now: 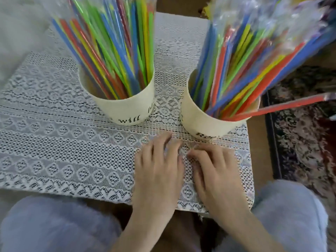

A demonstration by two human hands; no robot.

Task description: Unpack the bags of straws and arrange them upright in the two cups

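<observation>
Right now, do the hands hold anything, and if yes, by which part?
Nothing is held. The left hand and the right hand rest on the lace cloth with loose fingers, apart from both cups.

Two cream cups (127, 111) (209, 124), each packed with coloured straws (116, 51), too many to count.

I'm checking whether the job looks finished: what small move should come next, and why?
Probably lift the red straw that leans low over the right cup rim and stand it with the rest. Both the left hand and right hand rest empty on the lace cloth.
</observation>
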